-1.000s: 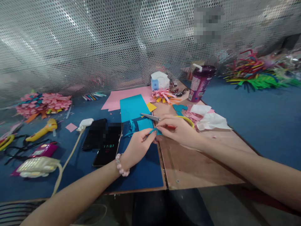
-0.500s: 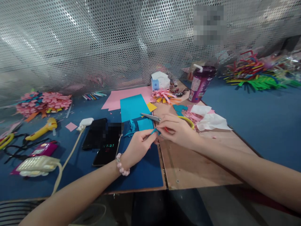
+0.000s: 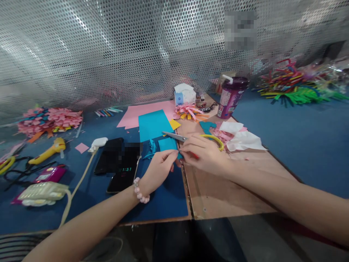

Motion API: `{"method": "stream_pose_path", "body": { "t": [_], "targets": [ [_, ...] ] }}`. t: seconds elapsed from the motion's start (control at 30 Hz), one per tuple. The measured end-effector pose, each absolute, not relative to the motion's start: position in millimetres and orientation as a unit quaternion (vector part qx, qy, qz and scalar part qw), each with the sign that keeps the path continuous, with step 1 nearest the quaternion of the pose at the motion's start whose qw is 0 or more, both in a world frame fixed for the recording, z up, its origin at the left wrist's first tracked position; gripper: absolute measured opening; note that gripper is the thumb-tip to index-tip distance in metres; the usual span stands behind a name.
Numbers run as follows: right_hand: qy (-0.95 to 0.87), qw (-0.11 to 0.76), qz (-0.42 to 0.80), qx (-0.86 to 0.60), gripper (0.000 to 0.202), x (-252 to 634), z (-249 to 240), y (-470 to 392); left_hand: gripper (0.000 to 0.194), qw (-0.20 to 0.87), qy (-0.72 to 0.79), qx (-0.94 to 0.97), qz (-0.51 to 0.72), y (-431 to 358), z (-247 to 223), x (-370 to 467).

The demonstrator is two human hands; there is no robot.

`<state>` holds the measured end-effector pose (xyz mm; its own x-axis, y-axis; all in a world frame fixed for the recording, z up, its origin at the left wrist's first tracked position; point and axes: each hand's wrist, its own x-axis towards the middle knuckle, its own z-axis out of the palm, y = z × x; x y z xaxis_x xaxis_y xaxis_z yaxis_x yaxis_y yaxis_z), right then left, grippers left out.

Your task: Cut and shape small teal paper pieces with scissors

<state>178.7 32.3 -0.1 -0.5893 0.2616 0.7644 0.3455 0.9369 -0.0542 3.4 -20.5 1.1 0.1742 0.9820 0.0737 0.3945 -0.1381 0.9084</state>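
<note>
Okay, left hand [image 3: 159, 165]: thumb and fingertips drawn in tight, nipping a tiny blue paper piece [image 3: 179, 156]; pink bead bracelet [image 3: 140, 193] on that wrist.
Right hand [image 3: 205, 155]: fingers curled, tips pinched together right up against the left ones, at that same bit of blue.
Blue paper piece: caught between the two sets of fingertips, around the seam where the blue part of the worktop [image 3: 163, 207] meets the bare wood. Fingers cover most of it, so I can't make out its shape.
Scissors [image 3: 174, 135]: blades poke out leftward past the right hand, yellow handle loop on the far side of it. Honestly can't tell if they're gripped or just lying under there.
Blue paper: small folded stack [image 3: 167, 144] just beyond the left hand, then a big blue sheet [image 3: 154, 123] lapping over pink sheets [image 3: 131, 114], with a yellow scrap [image 3: 175, 124] by its edge.
Phones: two dark phones [image 3: 124, 169] left of the hands, the nearer one showing lit digits.
Drink: purple cup [image 3: 233, 98] with a white straw, back right, crumpled white tissues [image 3: 247, 141] in front.
Backdrop: perforated metal screen [image 3: 122, 54], slightly shiny.
</note>
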Motion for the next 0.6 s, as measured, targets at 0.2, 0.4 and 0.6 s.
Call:
{"method": "stream_pose_path", "body": {
  "t": [0.2, 0.4, 0.6],
  "targets": [
    [-0.902, 0.379, -0.129, -0.162, 0.018, 181, 1, 32, 0.041, 0.37, 0.533, 0.664, 0.371, -23, 3, 6],
    [-0.907, 0.329, -0.194, -0.179, 0.025, 179, 2, 22, 0.033, 0.425, 0.526, 0.604, 0.423, -22, 0, 8],
    [-0.912, 0.298, -0.197, -0.202, 0.033, 176, -3, 17, 0.032, 0.473, 0.5, 0.55, 0.473, -18, -7, 7]
  ]
}}
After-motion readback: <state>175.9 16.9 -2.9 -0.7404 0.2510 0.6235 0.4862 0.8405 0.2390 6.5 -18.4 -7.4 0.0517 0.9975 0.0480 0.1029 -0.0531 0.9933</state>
